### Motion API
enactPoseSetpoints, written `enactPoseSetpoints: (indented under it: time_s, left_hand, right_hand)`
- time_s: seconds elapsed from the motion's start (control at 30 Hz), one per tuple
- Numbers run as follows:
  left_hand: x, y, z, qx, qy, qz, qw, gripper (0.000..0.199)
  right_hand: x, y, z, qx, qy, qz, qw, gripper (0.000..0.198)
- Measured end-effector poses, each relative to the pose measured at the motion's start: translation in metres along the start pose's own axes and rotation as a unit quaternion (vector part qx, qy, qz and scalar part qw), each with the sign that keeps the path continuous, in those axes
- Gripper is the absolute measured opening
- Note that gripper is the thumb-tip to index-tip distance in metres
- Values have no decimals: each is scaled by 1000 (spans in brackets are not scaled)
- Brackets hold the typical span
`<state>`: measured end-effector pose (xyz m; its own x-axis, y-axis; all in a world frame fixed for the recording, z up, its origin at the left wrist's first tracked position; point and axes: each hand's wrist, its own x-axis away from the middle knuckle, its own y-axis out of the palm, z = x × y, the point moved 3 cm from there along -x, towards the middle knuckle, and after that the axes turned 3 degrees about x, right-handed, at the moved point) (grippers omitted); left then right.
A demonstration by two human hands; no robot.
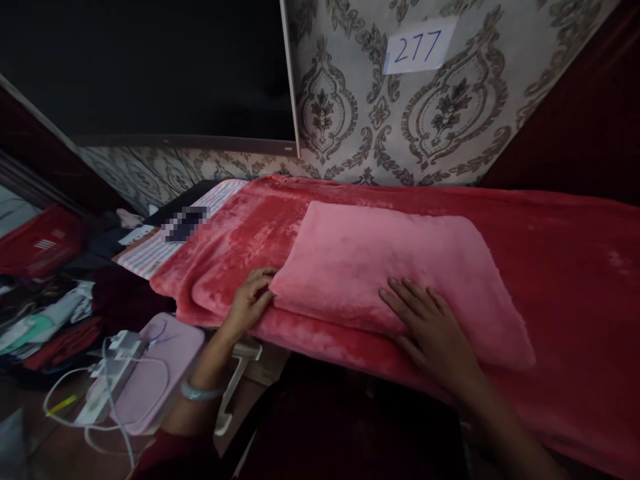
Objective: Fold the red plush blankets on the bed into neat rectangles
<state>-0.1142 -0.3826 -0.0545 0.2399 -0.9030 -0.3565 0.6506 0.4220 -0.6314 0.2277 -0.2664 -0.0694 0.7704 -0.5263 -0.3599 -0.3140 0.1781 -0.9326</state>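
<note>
A folded pink plush cloth (380,257) lies flat on a red plush blanket (565,280) that covers the table in front of me. My left hand (251,299) is at the cloth's near left corner, its fingers curled and closed on that edge. Flat on the near right part of the same cloth rests my right hand (435,327), fingers stretched out and a little apart. The cloth's near edge shows a rounded fold between my two hands.
A large dark screen (150,73) stands behind the table at the left. Beyond the blanket's left end are a striped cloth (145,257) and a blurred-out dark object (185,225). A power strip (113,377) with loose cables sits on a pink stool (173,343) below, beside piled clothes (55,327).
</note>
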Motion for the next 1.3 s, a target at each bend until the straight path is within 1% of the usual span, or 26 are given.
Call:
enactPoseSetpoints:
  time_s: [0.07, 0.17, 0.23, 0.33, 0.4, 0.53, 0.6, 0.67, 0.77, 0.83, 0.9, 0.97, 1.0, 1.07, 1.13, 1.17, 1.23, 1.3]
  left_hand:
    - [-2, -2, -4, 11, -7, -14, 1000, 26]
    - [-3, -6, -3, 30, -12, -41, 999, 26]
    - [-2, -10, 0, 53, -32, -63, 996, 25]
    - [-2, -15, 7, 95, -71, -86, 989, 33]
    - [-5, -14, 12, 103, -91, -70, 988, 35]
    - [-10, 0, 20, 78, -100, 2, 992, 39]
    - [-11, 7, 20, 69, -98, 30, 992, 41]
    - [-10, 9, 15, 60, -99, 35, 993, 45]
    - [-11, 5, 4, 41, -91, 7, 995, 48]
    - [-16, -5, 2, 19, -81, 24, 996, 44]
    - [-26, -13, 8, -11, -61, 64, 996, 41]
    - [-40, -12, 27, -44, -15, 80, 996, 46]
    - [-48, -5, 41, -59, 18, 72, 995, 48]
    - [-62, 18, 72, -90, 95, 28, 991, 50]
    - [-71, 51, 99, -127, 158, -43, 978, 53]
    - [-73, 69, 109, -151, 179, -80, 969, 55]
    - [-73, 101, 119, -203, 193, -131, 951, 61]
    - [-69, 123, 116, -247, 184, -143, 941, 66]
  right_hand:
    - [0, 0, 0, -1, 2, 0, 1000, 76]
    - [-1, -1, -1, -5, 7, 2, 1000, 74]
    - [-1, -2, -1, -10, 8, -1, 1000, 74]
    - [-3, -3, -2, -17, 7, -4, 1000, 73]
    - [-4, -3, -2, -18, 9, -4, 1000, 73]
    - [-4, -2, -2, -20, 19, -6, 1000, 74]
    - [-5, -1, -2, -24, 22, -6, 999, 72]
    - [-6, -1, -4, -29, 25, -9, 999, 69]
    - [-6, -4, -4, -46, 29, -21, 998, 67]
    - [-7, -9, -1, -71, 20, -40, 997, 68]
    - [-10, -19, 6, -105, 1, -59, 993, 63]
    - [-18, -31, 19, -130, -6, -56, 990, 56]
    - [-23, -37, 27, -132, 3, -44, 990, 53]
    - [-35, -46, 44, -117, 42, -12, 992, 51]
    - [-45, -46, 57, -84, 76, -1, 993, 52]
    - [-49, -42, 62, -66, 85, -9, 994, 53]
    - [-53, -31, 67, -34, 86, -47, 995, 54]
    - [-50, -18, 69, -17, 87, -89, 992, 55]
